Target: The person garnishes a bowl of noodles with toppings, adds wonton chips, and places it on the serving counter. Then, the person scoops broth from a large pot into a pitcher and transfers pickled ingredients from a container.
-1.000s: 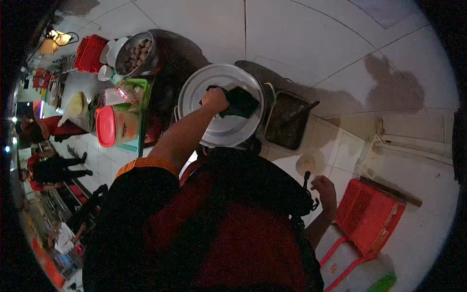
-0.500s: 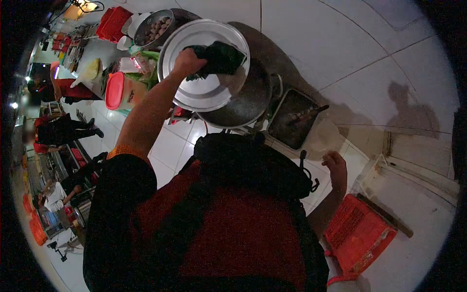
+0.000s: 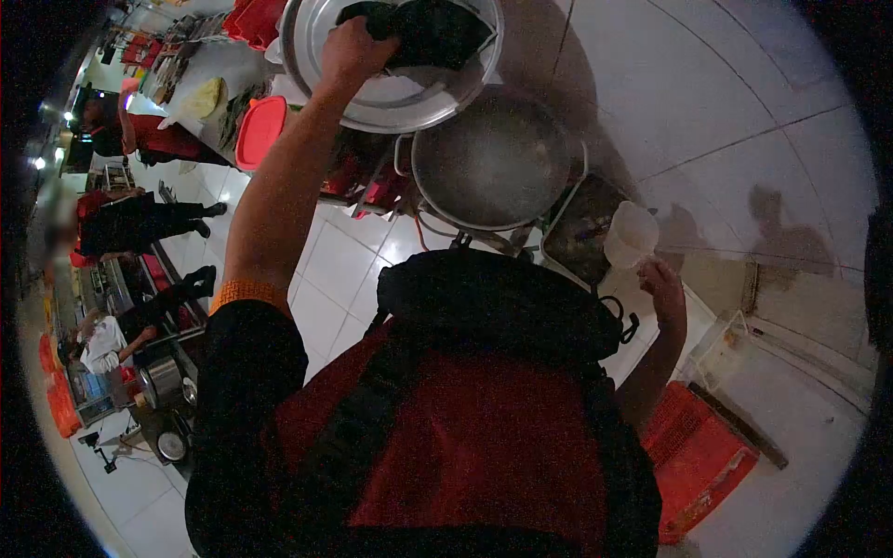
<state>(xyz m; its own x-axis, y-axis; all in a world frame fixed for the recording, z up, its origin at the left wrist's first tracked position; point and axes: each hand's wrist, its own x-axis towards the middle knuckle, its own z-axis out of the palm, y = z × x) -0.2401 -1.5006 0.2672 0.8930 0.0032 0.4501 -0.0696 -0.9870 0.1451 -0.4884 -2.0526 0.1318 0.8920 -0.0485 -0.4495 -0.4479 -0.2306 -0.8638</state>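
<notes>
Up at the top, my left hand (image 3: 355,54) is closed over a dark green cloth (image 3: 439,37) bunched at the middle of a large silver pot lid (image 3: 395,113). The lid is up and to the left of the big metal pot (image 3: 493,167), whose mouth is uncovered. Steam or cloudy liquid greys the pot's inside, so its contents are unclear. On the right, my right hand (image 3: 662,286) has its fingers closed on a whitish translucent plastic cup (image 3: 633,234). That cup is above the edge of a dark rectangular tray (image 3: 575,232) beside the pot.
A red plastic stool (image 3: 698,456) stands at the lower right. To the left are a red-lidded tub (image 3: 260,132) and a counter (image 3: 219,70). Several people in red, black or white are farther left. A tiled wall (image 3: 688,102) rises behind the pot.
My left hand has moved the lid up and left, uncovering the pot's mouth. My right hand with the cup has shifted slightly up and right. The whole view has shifted too.
</notes>
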